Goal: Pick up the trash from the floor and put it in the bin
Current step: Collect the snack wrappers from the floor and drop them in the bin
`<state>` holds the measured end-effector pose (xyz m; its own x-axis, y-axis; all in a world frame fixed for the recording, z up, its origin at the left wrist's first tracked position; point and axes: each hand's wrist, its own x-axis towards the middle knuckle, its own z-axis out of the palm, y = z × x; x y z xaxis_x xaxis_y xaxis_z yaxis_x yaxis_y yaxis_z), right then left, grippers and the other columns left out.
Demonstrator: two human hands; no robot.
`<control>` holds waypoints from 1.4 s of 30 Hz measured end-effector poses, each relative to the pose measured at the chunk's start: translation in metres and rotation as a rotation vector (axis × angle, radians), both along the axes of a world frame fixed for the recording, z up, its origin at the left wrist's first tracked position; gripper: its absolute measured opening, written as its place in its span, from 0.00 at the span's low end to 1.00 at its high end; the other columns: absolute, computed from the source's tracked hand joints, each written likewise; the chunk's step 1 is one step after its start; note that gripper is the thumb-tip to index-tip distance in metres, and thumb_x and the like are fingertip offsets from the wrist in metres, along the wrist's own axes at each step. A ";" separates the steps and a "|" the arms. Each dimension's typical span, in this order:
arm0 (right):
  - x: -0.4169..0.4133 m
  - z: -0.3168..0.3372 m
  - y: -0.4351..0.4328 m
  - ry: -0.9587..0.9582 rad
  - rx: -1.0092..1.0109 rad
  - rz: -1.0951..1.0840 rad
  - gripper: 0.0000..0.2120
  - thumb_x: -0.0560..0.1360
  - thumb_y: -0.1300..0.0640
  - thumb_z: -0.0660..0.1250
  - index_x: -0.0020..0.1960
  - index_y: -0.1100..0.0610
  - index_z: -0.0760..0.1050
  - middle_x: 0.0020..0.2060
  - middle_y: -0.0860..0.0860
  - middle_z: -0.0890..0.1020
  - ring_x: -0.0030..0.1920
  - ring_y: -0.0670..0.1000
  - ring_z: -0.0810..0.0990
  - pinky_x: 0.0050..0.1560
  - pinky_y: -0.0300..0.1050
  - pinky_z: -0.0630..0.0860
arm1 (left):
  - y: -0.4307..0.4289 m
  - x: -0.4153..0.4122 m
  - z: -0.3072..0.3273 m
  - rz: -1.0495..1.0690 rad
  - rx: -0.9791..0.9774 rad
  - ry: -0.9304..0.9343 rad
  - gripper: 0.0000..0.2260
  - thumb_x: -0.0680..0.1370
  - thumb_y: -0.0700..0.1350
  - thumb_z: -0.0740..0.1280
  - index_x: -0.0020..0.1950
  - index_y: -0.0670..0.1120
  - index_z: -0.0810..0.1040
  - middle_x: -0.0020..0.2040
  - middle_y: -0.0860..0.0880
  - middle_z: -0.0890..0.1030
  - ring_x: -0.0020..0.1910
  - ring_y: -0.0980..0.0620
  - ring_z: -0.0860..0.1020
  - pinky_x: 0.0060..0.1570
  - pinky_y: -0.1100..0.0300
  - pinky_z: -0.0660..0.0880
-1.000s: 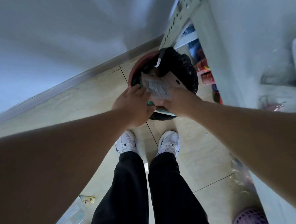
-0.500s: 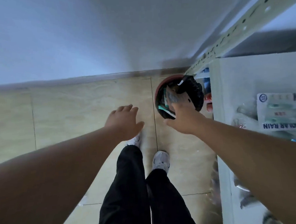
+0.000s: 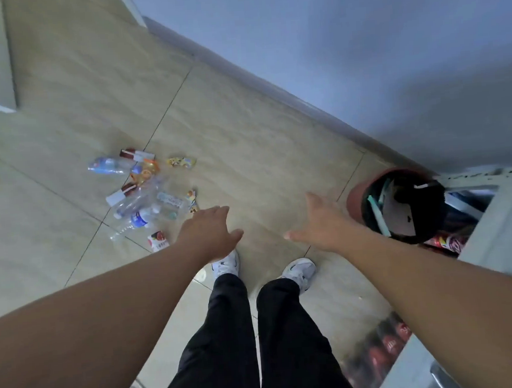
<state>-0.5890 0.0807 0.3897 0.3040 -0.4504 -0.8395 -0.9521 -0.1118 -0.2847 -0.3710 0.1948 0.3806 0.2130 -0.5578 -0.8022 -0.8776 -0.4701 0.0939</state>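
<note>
Weighing how it will handle: light, thin, easily crushed

Both the left hand [image 3: 212, 230] and the right hand [image 3: 320, 222] are held out with fingers spread, and nothing is gripped by either. The trash [image 3: 161, 200] is scattered on the floor [image 3: 244, 128] ahead of the left shoe [image 3: 227, 264], well apart from the bin [image 3: 353, 200], which stands at the floor's edge by the wall [image 3: 360, 50]. The clear bottles [image 3: 128, 204] are judged empty, light, slippery and easily dented, best taken round the body; the wrapper [image 3: 181, 162] is flimsy and would be pinched. Overlapping bottles cannot be counted, their print is blurred, and the bin's fill is masked by its black liner [image 3: 428, 203]
</note>
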 end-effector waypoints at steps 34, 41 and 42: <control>0.356 -0.071 0.065 0.139 0.102 0.529 0.45 0.66 0.42 0.77 0.74 0.58 0.62 0.68 0.55 0.74 0.64 0.57 0.75 0.52 0.46 0.71 | 0.224 0.216 -0.066 1.163 0.126 0.240 0.30 0.75 0.59 0.69 0.73 0.48 0.70 0.64 0.49 0.78 0.56 0.48 0.77 0.52 0.56 0.71; 0.392 -0.141 0.045 0.133 0.165 0.463 0.23 0.69 0.49 0.76 0.46 0.69 0.77 0.37 0.65 0.79 0.32 0.59 0.75 0.36 0.53 0.76 | 0.170 0.229 -0.136 1.284 0.088 0.289 0.20 0.75 0.58 0.68 0.64 0.50 0.74 0.57 0.49 0.78 0.50 0.48 0.76 0.42 0.57 0.71; 0.393 -0.151 0.043 0.170 0.168 0.507 0.20 0.69 0.49 0.75 0.35 0.66 0.75 0.29 0.61 0.76 0.28 0.57 0.72 0.30 0.47 0.71 | 0.162 0.229 -0.147 1.288 0.076 0.301 0.17 0.75 0.57 0.69 0.60 0.51 0.74 0.55 0.49 0.77 0.47 0.48 0.75 0.38 0.59 0.70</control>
<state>-0.1958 0.1233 0.2383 0.3019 -0.1390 -0.9432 -0.8250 -0.5338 -0.1855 -0.1418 0.3568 0.2334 0.3622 -0.0438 -0.9311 0.2476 -0.9585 0.1414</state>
